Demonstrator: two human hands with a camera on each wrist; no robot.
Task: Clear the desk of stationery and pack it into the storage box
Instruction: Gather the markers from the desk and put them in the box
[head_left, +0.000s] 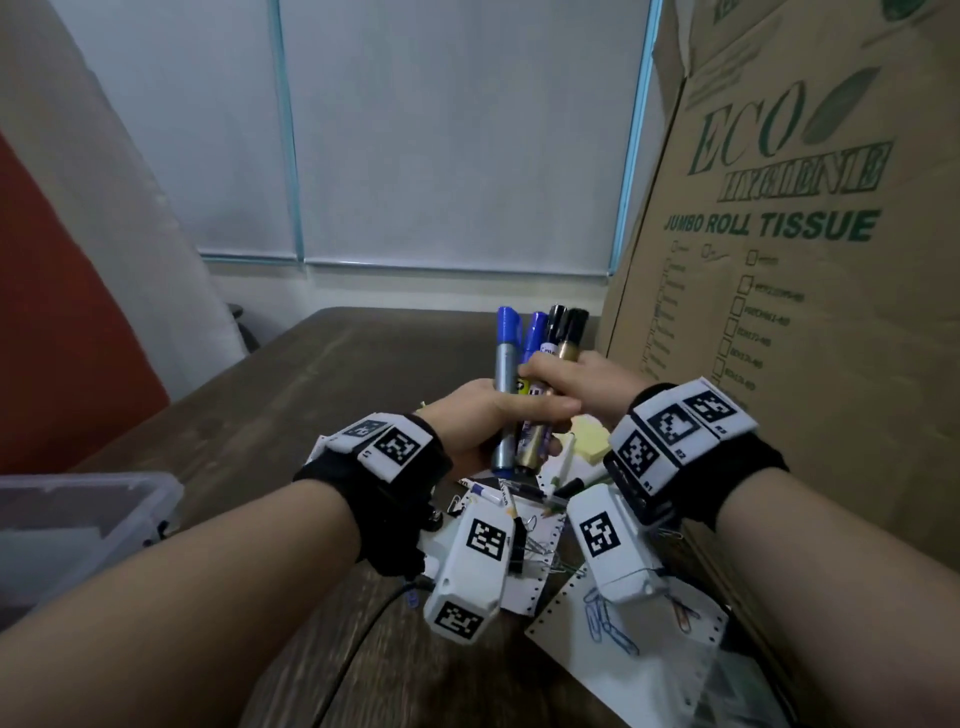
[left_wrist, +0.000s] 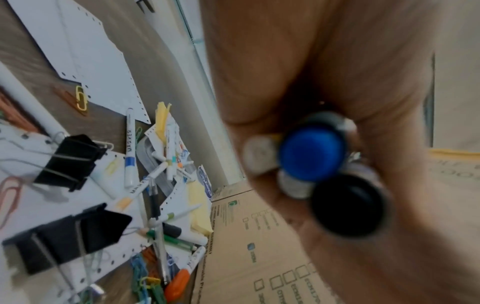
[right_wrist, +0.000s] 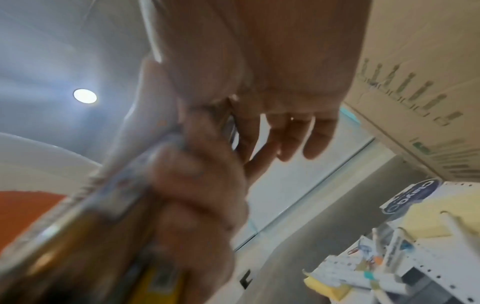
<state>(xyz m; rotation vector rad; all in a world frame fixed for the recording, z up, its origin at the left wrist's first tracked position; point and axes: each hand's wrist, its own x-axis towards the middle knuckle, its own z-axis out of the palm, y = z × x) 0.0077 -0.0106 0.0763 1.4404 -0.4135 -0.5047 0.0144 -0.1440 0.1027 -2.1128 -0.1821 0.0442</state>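
Observation:
A bundle of several thick markers (head_left: 506, 353), blue, black and gold capped, stands upright above the desk (head_left: 311, 395). My left hand (head_left: 475, 421) grips the lower half of the bundle, thumb across the front. My right hand (head_left: 582, 376) holds the bundle higher up, its fingertips against the barrels. The left wrist view shows the markers' butt ends (left_wrist: 311, 154) inside my left hand (left_wrist: 285, 61). In the right wrist view the marker barrels (right_wrist: 78, 216) are blurred, with my right hand (right_wrist: 285, 82) over them. The clear plastic storage box (head_left: 78, 514) sits at the left edge.
A tall cardboard box (head_left: 779, 260) walls off the right side. Under my hands lie loose pens (left_wrist: 130, 148), yellow sticky notes (head_left: 589, 436), black binder clips (left_wrist: 70, 162), coloured paper clips (head_left: 608, 623) and perforated paper sheets (head_left: 623, 660). A black cable (head_left: 358, 639) crosses the desk.

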